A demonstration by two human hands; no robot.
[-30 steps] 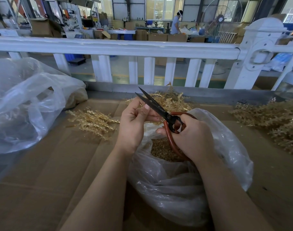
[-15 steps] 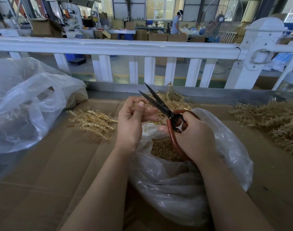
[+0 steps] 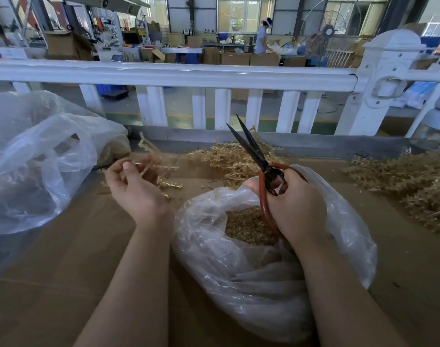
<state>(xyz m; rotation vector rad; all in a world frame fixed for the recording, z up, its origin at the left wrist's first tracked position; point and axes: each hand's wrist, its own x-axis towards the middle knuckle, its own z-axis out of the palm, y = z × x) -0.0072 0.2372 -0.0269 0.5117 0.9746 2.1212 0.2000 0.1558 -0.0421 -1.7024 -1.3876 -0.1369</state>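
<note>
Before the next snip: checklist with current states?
1. Right hand grips black-bladed scissors with red-brown loop handles: ok.
2. Blades parted: ok.
3. Left hand pinches thin gold plastic sprig: ok, though blurred.
4. Sprig between blades: not ok, it is off to the left, apart from them.
5. Left fingers away from blades: ok.
6. Clear plastic bag of gold cut bits open below scissors: ok.

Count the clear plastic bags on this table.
2. The left bag lies crumpled beside the left hand; the middle bag sits open beneath the right hand, cut bits inside. A clear thing at the right edge may be another.
</note>
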